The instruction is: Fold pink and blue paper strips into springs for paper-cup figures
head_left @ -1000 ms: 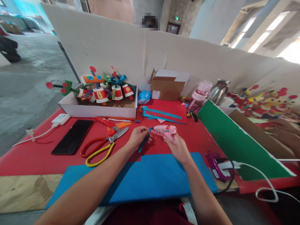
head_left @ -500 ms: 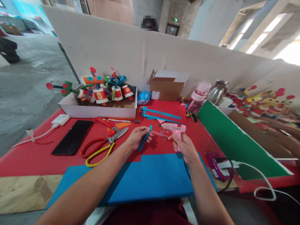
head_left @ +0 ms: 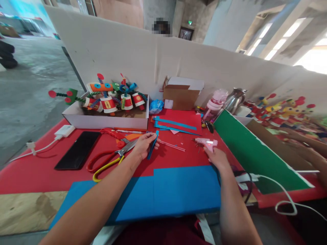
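Observation:
My left hand pinches narrow blue paper strips over the red table cover. To the right, my right hand is closed round the handle of a pink glue gun, whose nozzle points left and whose small light glows. Between my hands lie thin clear glue sticks. Large scissors with red and yellow handles rest left of my left hand. Blue sheets cover the table's front edge, and more blue strips lie at the back.
A white box holds several paper-cup figures. A black phone lies at left. At right are a pink bottle, a green-sided box and a white cable. Another person's hands reach in at far right.
My right hand has moved right with the glue gun, away from my left hand. My left hand has shifted slightly left and up with the blue strips.

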A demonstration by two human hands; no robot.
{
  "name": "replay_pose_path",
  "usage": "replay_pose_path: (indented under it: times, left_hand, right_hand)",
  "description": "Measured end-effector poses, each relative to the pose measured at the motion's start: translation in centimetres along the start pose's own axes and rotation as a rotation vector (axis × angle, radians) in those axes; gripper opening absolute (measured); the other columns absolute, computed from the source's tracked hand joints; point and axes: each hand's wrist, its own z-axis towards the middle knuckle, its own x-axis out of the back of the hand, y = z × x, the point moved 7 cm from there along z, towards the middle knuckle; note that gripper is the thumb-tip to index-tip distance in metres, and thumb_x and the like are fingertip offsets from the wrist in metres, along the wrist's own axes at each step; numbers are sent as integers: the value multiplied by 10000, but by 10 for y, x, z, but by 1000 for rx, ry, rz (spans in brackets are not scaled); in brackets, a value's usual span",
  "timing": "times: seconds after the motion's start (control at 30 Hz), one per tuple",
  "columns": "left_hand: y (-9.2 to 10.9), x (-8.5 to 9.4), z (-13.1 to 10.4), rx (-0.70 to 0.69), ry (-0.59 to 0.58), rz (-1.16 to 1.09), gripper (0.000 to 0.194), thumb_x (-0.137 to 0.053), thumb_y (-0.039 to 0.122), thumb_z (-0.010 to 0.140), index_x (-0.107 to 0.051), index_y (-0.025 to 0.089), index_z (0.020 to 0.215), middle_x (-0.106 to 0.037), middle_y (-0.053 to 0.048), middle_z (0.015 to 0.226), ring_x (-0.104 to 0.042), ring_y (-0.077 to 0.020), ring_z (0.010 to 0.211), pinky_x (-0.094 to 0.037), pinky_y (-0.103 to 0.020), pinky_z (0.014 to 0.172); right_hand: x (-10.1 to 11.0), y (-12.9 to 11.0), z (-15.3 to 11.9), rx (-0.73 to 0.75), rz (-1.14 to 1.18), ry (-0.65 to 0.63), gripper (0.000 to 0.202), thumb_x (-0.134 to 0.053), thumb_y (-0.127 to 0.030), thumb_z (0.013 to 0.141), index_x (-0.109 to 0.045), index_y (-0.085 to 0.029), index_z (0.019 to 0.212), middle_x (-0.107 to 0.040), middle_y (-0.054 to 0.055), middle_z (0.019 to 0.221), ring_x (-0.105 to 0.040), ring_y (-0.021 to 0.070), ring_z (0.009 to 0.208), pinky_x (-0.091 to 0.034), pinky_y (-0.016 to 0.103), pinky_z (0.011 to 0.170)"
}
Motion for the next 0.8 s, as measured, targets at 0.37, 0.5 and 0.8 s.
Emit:
replay_pose_path:
  times: [0.37, 0.5, 0.8]
  left_hand:
    - [11, 7, 1, -135, 97, 69, 211, -684, 294, 722, -532, 151, 755, -633, 16, 582, -543, -72, 406, -451, -176, 406]
    - [9, 6, 2, -131, 95, 66, 235, -691, 315, 705, -536, 149, 763, -639, 13, 590, -538, -69, 403, -441, -166, 389]
    - [6, 5, 3, -100, 92, 86, 263, -700, 342, 685, -527, 157, 756, -633, 17, 586, -535, -70, 405, -444, -170, 397]
  right_hand:
    - [-68, -148, -22, 572, 5, -172, 103, -593, -235, 814, -636, -215, 722, -696, 25, 778, -629, 171, 736, -424, 260, 663]
    - [-114, -161, -14, 522, -64, -351, 101, -691, -229, 740, -615, -195, 683, -670, 16, 725, -601, 160, 710, -367, 240, 583]
    - [-118, -150, -20, 440, 9, -347, 145, -651, -309, 786, -585, -198, 721, -612, -10, 679, -542, 137, 647, -317, 237, 556]
